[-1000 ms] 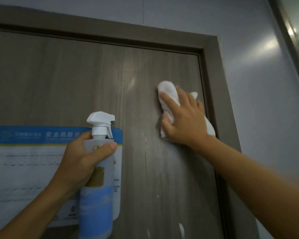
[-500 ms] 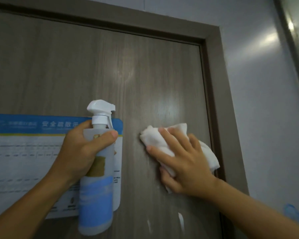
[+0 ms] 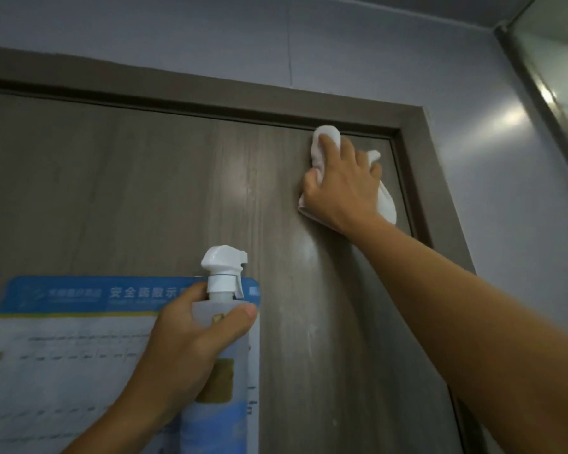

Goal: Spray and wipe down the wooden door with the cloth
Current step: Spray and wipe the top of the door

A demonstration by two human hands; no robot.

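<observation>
Cloth (image 3: 328, 139) position has changed: half a second ago it lay at mid-height on the door, level with the spray bottle's head; it now sits at the top right corner of the wooden door (image 3: 145, 198), its upper fold touching the door frame (image 3: 417, 152). The right hand (image 3: 341, 188) presses the bunched cloth flat against the panel, fingers spread over it and pointing upward, part of the cloth trailing out below the wrist. The left hand (image 3: 184, 348) has not moved relative to the door: it holds the spray bottle (image 3: 220, 339) upright with fingers and thumb wrapped round its shoulder, no finger visibly on the trigger, in front of the blue-headed notice (image 3: 63, 339). A smeared, shiny streak runs down the panel below the cloth. Judgement: the wiping stroke has reached its upper limit, the right strip is largely covered, and the area left of it remains to be done.
</observation>
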